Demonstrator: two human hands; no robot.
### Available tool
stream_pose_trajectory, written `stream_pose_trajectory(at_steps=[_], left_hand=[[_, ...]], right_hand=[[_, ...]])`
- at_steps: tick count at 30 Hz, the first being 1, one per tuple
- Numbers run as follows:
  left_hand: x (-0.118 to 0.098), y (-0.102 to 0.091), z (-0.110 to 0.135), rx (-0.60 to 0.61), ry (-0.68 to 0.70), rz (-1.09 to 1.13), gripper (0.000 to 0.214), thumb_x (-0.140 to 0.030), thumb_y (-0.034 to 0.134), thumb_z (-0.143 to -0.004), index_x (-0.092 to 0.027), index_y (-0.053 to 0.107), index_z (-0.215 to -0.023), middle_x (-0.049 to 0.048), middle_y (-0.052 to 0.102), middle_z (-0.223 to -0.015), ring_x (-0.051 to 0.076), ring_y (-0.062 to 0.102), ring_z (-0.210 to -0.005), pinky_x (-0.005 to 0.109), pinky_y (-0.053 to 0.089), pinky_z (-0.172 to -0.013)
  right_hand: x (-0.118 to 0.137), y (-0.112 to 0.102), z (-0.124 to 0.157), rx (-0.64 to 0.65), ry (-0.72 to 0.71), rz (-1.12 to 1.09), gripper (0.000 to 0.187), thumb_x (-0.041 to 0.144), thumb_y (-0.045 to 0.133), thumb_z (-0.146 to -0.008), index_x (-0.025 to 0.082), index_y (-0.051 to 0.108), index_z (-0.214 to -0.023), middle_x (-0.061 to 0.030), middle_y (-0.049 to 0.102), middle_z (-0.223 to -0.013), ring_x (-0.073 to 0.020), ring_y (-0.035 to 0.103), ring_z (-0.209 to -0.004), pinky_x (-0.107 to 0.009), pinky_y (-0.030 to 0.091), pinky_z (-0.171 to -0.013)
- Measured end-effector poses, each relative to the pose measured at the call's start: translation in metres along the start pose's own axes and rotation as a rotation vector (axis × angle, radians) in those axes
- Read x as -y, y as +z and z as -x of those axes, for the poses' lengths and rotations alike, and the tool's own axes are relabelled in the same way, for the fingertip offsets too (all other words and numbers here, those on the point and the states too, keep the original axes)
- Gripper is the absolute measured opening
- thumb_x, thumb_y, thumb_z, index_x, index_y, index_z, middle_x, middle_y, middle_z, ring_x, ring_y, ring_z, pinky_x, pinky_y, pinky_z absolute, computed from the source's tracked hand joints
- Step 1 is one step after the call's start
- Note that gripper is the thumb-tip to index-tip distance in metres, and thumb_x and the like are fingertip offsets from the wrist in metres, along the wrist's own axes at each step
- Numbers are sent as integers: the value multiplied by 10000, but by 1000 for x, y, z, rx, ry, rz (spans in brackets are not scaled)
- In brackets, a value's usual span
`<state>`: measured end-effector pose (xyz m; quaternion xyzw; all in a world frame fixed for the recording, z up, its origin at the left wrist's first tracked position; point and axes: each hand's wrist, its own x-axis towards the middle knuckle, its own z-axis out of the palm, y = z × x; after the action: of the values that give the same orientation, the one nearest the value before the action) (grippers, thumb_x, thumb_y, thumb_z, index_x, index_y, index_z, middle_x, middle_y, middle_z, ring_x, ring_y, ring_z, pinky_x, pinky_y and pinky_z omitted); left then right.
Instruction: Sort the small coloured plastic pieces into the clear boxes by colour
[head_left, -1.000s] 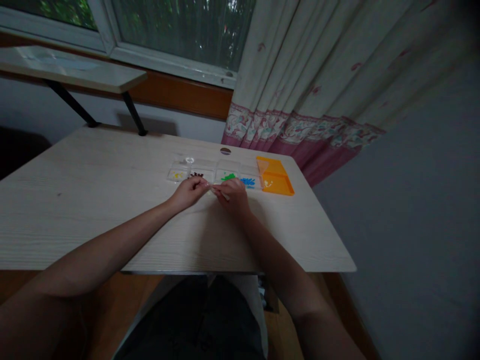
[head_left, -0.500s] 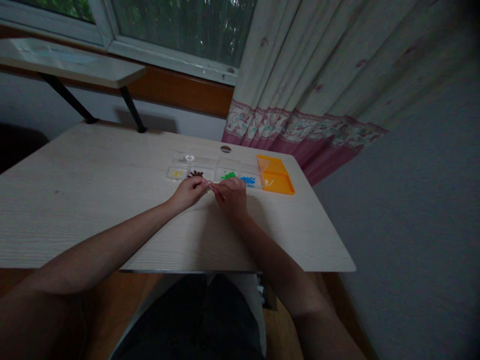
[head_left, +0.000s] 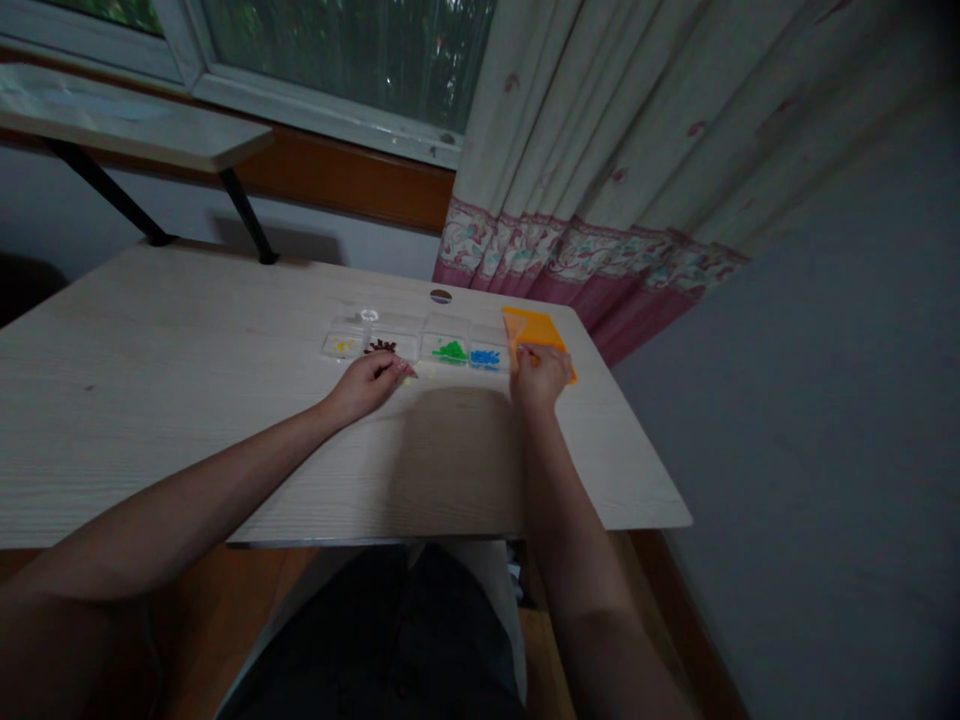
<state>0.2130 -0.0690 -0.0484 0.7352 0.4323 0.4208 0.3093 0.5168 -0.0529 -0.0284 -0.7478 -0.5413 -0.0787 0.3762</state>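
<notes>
My left hand point(head_left: 366, 385) rests on the table in a pinch just in front of the clear boxes. A small pale thing shows at its fingertips, too small to name. My right hand point(head_left: 541, 380) is over the orange box point(head_left: 534, 322), its fingertips drawn together inside it and hiding much of its near part. Whatever those fingertips hold, if anything, cannot be seen. Between the hands stand open clear boxes with small pieces: yellow pieces point(head_left: 343, 346), dark brown pieces point(head_left: 381, 346), green pieces point(head_left: 451, 351) and blue pieces point(head_left: 485, 358).
The pale wooden table point(head_left: 225, 350) carries a raised shelf point(head_left: 135, 125) on black legs at the far left. A round hole point(head_left: 441, 296) is behind the boxes. The curtain point(head_left: 585, 200) hangs along the table's far right edge, beside the wall.
My right hand has left my left hand and moved right to the orange box. My left hand stays pinched in nearly the same place. The view has shifted slightly.
</notes>
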Motion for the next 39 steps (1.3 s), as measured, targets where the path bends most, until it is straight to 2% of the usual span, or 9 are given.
stream_pose_trajectory(at_steps=[3,6,13,16,19,22,27,33,39], left_hand=[[-1,-2,1,22,35,-28,415,-474,480,-945,-171,764,-933,69,705,-880,188,624,-811,305,480,-785],[-3,-7,2,34,98,-109,371,-434,489,-958,-180,759,-939,64,672,-872,188,607,-829,309,468,-802],[0,-12,2,31,112,-257,316,-375,487,-964,-167,723,-942,69,618,-894,197,578,-848,322,458,-812],[2,-11,3,69,100,-304,295,-387,532,-947,-155,694,-1026,81,598,-946,203,574,-849,332,467,-810],[3,-10,4,142,106,-360,341,-396,642,-888,-163,662,-1136,96,585,-1025,225,584,-899,354,480,-843],[3,-8,4,170,108,-419,345,-376,689,-864,-172,660,-1141,114,579,-1097,252,591,-976,376,480,-895],[-2,-4,5,173,131,-547,231,-356,580,-944,-203,677,-1087,103,587,-1084,251,602,-985,342,484,-827],[-9,1,4,154,131,-617,208,-340,518,-969,-203,672,-994,94,602,-1029,240,602,-961,309,468,-772],[0,0,0,64,61,-386,272,-392,487,-958,-188,656,-896,69,621,-918,209,599,-860,305,452,-748]], right_hand=[[-13,-4,-2,34,106,124,275,281,548,-894,184,796,-963,-146,703,-1069,-298,503,-1080,-445,356,-915],[-17,-3,-1,58,121,187,269,267,558,-868,159,797,-929,-177,682,-1067,-315,483,-1078,-465,347,-900],[-18,-8,-6,-22,132,93,366,305,440,-950,150,765,-1017,-174,651,-1118,-298,468,-1093,-455,352,-905],[-7,-10,-6,-96,25,-32,405,338,395,-984,153,742,-1078,-153,662,-1096,-270,496,-1063,-431,369,-917],[14,-5,5,-89,-192,-144,402,346,397,-997,154,747,-1054,-125,687,-991,-242,547,-984,-409,389,-932],[40,6,26,29,-446,-240,326,344,469,-989,201,762,-1009,-84,709,-927,-226,575,-954,-390,396,-935],[73,17,59,255,-681,-262,255,322,524,-989,241,766,-976,-55,721,-939,-214,563,-970,-372,375,-912],[77,18,66,343,-719,-205,276,368,515,-1006,249,762,-979,-46,710,-948,-214,543,-991,-371,355,-910],[74,17,64,384,-734,-212,261,372,534,-1002,256,755,-1075,-39,708,-986,-206,541,-1005,-352,355,-913]])
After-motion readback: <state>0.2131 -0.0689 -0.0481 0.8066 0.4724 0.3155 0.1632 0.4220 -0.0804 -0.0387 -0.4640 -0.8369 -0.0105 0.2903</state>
